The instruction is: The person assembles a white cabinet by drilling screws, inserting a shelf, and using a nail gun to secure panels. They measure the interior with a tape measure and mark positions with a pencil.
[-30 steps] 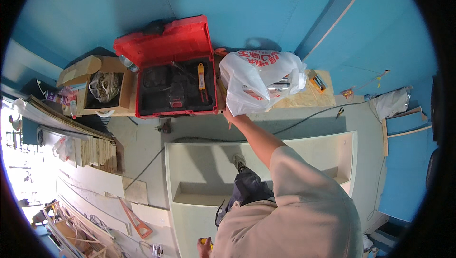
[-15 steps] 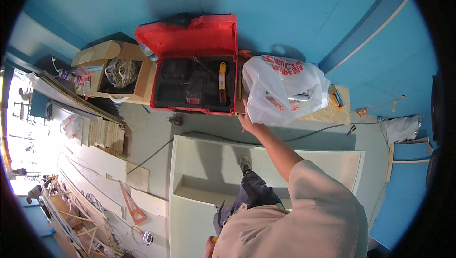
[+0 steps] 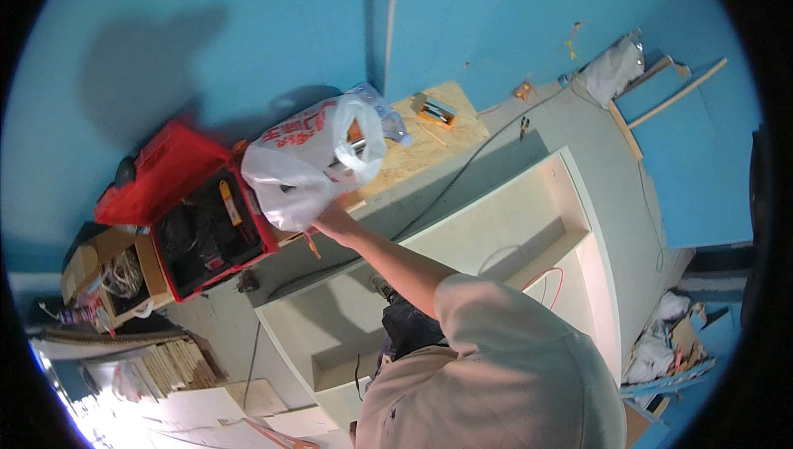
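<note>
My right hand (image 3: pixel 330 222) is up in front of me, and its grip is pinching the bottom of the white plastic bag (image 3: pixel 306 164). The fingers look closed on the bag, though it hides most of them. I cannot see my left hand at all. A moment ago the bag sat on the wooden board (image 3: pixel 421 147) to the right of the red toolbox (image 3: pixel 178 185), and my hand was just touching it from below. Now the bag looks bigger and closer to me. It is bunched up in my grip right beside the toolbox, and it covers the toolbox's right corner. My head has turned too, so the toolbox has slid to the left of my view. This tells me the bag is really in my hand now, and I think it is not resting on the board any more. Now I count. There is one bag with red marks on it, and there are things inside that I cannot make out. There is one toolbox, with its lid open. There is one yellow tool (image 3: pixel 229 203) inside the toolbox. There is one cardboard box (image 3: pixel 87 263) to the left of the toolbox. There is one board and one small yellow thing (image 3: pixel 435 110) on it, far to the right of the toolbox. There is one big white shelf piece (image 3: pixel 496 226) below and to the right of the toolbox.
</note>
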The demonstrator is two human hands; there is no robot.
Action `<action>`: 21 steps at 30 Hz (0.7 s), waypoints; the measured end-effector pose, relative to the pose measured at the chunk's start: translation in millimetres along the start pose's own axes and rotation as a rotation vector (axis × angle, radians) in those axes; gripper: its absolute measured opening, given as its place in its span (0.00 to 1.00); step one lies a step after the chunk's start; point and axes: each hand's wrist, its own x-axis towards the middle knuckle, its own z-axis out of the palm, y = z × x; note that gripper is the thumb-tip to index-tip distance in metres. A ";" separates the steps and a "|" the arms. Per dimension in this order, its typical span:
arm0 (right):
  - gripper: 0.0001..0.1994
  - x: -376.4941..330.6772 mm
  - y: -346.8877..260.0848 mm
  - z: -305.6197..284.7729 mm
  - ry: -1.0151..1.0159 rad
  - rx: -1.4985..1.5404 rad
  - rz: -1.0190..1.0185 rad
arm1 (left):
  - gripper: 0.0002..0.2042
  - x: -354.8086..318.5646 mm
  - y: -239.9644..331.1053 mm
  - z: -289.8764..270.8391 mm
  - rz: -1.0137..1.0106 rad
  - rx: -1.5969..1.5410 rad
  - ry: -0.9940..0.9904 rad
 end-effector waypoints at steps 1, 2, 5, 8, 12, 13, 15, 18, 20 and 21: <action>0.18 2.7 -21.2 9.2 0.106 0.175 0.022 | 0.22 4.5 4.9 -7.6 0.012 0.009 0.001; 0.18 10.8 -20.3 1.2 0.199 0.323 0.134 | 0.22 11.8 11.9 -17.9 0.038 0.030 -0.012; 0.18 14.4 -34.2 -2.1 -0.033 -0.043 -0.011 | 0.22 19.0 18.2 -36.2 0.064 0.035 0.006; 0.13 -3.9 -17.7 -46.2 -0.138 -0.320 0.021 | 0.22 23.3 25.6 -45.8 0.079 0.023 0.014; 0.15 -32.8 6.4 -158.9 0.372 -1.104 0.111 | 0.22 21.1 30.3 -32.1 0.077 0.003 0.004; 0.15 -35.3 -31.9 -160.7 0.476 -1.281 0.161 | 0.22 11.4 23.0 -25.2 0.054 -0.014 0.011; 0.14 -18.9 -39.8 -210.8 0.744 -1.358 0.083 | 0.21 7.5 11.9 -14.3 0.044 -0.021 -0.011; 0.18 10.3 -0.9 -317.8 0.770 -1.385 -0.136 | 0.23 -23.4 39.4 -12.7 -0.041 -0.054 -0.096; 0.20 32.7 7.3 -370.6 0.548 -1.310 -0.117 | 0.29 -35.1 6.3 -17.4 0.172 0.246 -0.200; 0.19 27.0 0.8 -374.1 0.516 -1.401 -0.092 | 0.31 -62.0 89.6 -39.7 -0.278 0.111 -0.219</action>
